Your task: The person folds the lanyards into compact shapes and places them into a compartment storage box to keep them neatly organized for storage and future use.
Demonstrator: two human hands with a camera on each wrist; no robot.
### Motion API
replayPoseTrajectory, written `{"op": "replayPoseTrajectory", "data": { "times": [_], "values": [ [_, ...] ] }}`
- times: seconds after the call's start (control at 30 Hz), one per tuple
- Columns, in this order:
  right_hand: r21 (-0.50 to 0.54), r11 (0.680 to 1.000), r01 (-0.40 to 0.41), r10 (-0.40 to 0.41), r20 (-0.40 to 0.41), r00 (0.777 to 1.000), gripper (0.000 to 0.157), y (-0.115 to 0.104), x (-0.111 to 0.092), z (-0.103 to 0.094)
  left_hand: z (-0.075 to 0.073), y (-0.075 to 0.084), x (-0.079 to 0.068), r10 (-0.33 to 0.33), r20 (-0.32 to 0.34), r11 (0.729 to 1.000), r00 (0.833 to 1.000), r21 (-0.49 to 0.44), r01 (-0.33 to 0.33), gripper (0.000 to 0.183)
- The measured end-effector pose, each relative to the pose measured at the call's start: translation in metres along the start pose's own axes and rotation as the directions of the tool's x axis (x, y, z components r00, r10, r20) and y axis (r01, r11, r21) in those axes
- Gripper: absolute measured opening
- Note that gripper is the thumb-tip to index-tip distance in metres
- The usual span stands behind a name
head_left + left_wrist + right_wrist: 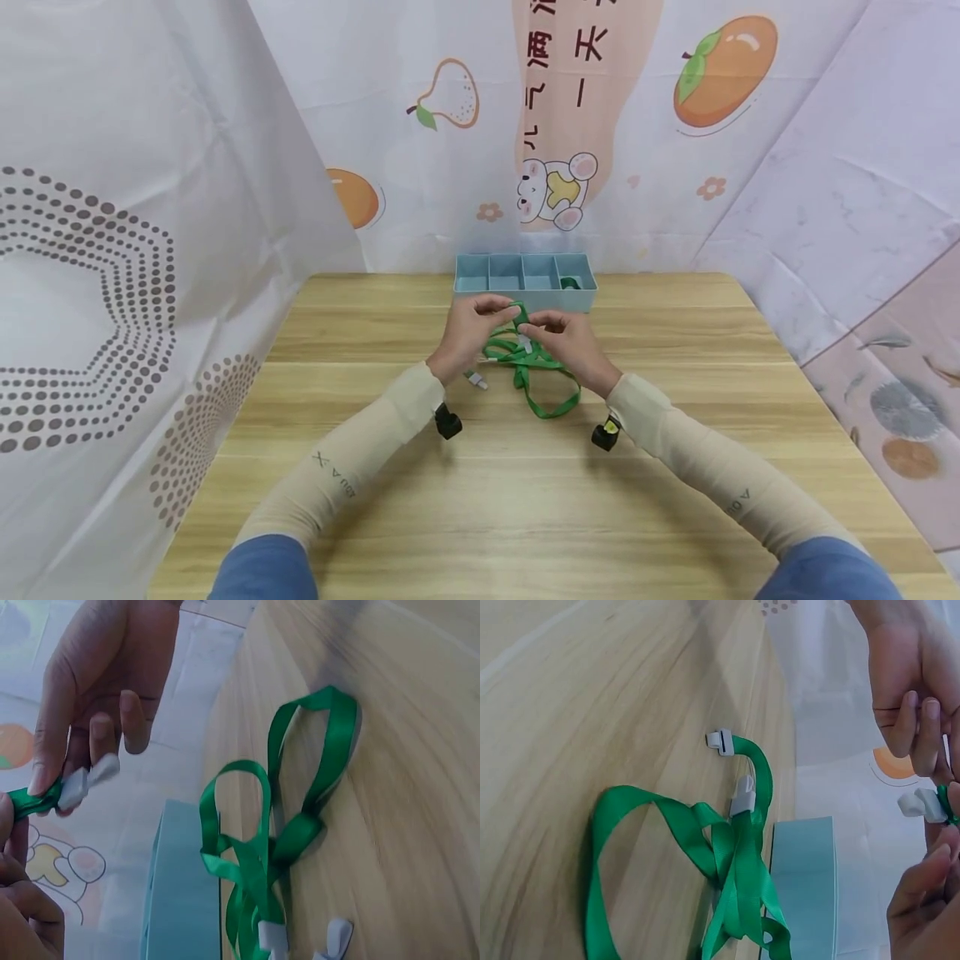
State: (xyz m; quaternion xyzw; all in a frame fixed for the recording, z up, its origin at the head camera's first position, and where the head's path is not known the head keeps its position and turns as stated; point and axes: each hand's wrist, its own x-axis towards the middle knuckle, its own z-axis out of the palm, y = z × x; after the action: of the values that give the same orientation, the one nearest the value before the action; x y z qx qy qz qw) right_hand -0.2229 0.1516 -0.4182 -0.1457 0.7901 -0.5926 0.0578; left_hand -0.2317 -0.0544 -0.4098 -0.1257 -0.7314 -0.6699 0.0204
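In the head view, my left hand (471,332) and my right hand (567,343) meet above the table, near the box. Between them they pinch a folded green lanyard (520,313). A white plastic clip (81,784) hangs from its end in the left wrist view, beside the right thumb. Under the hands lies a loose heap of more green lanyard (744,900) with wide loops. White buckles sit on that heap, one of them the white buckle (742,796). Fingers partly hide how the held piece is folded.
Behind the hands stands a light blue divided box (525,298), with a green strap (570,283) in its right compartment. Left of the heap a small white clip (477,380) lies on the wooden table (510,517). A printed curtain (465,167) hangs at the back.
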Motion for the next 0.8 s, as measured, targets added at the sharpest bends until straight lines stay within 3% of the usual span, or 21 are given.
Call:
{"op": "replayPoseTrajectory", "data": {
  "times": [0.27,0.43,0.63,0.8],
  "values": [
    [-0.135,0.988,0.072,-0.083,-0.072,0.994,0.034,0.001,0.003,0.001,-0.009,-0.004,0.003,0.018,0.027,0.998,0.999,0.059,-0.020,0.020],
    [-0.178,0.977,0.115,-0.131,-0.081,0.988,0.033,0.003,0.003,0.000,-0.010,-0.005,0.006,0.030,0.091,0.998,0.995,0.056,-0.035,0.021],
    [-0.196,0.971,0.141,-0.160,-0.085,0.983,0.027,0.003,0.001,-0.003,-0.015,-0.007,0.010,0.058,0.206,0.986,0.977,0.144,-0.089,0.023],
    [-0.201,0.971,0.129,-0.149,-0.089,0.985,0.027,0.004,0.000,-0.005,-0.023,-0.013,0.011,0.082,0.285,0.954,0.955,0.255,-0.158,0.030]
  ]
}}
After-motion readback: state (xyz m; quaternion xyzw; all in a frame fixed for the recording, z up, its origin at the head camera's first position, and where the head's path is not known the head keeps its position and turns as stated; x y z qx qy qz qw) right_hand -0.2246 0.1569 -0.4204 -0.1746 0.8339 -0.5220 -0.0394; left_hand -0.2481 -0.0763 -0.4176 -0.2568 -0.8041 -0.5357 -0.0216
